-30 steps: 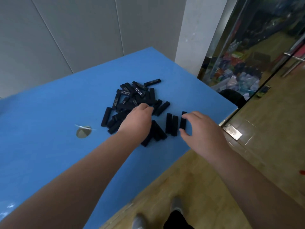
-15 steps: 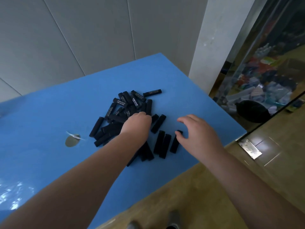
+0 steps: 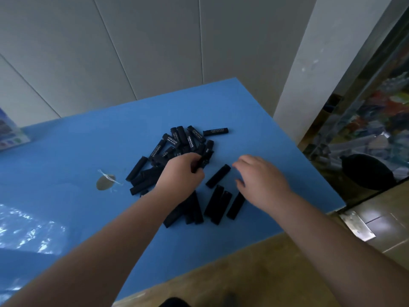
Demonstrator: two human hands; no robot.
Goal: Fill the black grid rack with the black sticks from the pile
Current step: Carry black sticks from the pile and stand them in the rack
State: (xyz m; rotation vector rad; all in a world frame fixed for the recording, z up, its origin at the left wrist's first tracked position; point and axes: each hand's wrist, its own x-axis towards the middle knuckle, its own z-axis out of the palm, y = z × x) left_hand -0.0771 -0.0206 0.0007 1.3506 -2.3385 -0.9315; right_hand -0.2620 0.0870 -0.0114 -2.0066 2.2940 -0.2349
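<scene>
Since half a second ago, our left hand (image 3: 180, 171) has pinched one black stick (image 3: 204, 159) up from the pile (image 3: 177, 147); our right hand (image 3: 261, 182) hovers, fingers spread, empty; no grid rack appears, so loading waits.

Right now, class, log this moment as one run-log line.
left hand: grips one black stick | right hand: open, above blue table | pile: unsorted | rack: not visible

Blue table (image 3: 66, 162): black sticks pile (image 3: 177, 142), round metal disc (image 3: 105, 182), box at left edge (image 3: 10, 134).
</scene>
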